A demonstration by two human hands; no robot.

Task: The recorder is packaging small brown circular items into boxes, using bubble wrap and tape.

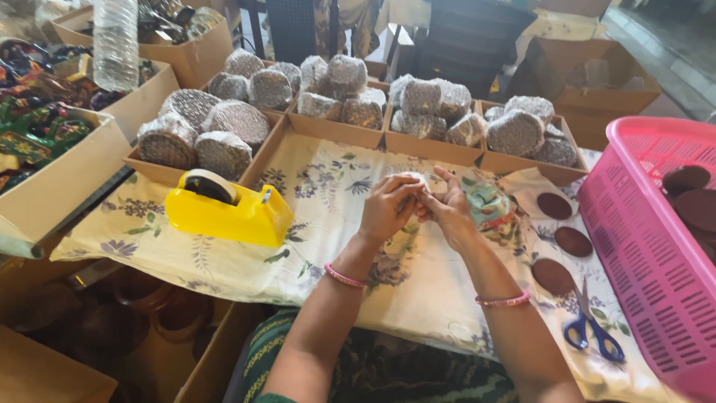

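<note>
Pinching one small pale piece [412, 179] together, left hand [388, 209] and right hand [447, 209] (fingers curled closed).

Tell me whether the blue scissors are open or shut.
Shut: the scissors lie flat on the floral cloth, blades together in one point.

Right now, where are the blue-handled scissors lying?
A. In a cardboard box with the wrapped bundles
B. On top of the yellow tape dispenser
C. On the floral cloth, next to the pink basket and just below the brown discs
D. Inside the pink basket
C: the blue-handled scissors lie flat on the floral cloth, beside the pink basket and just below the brown discs.
</note>
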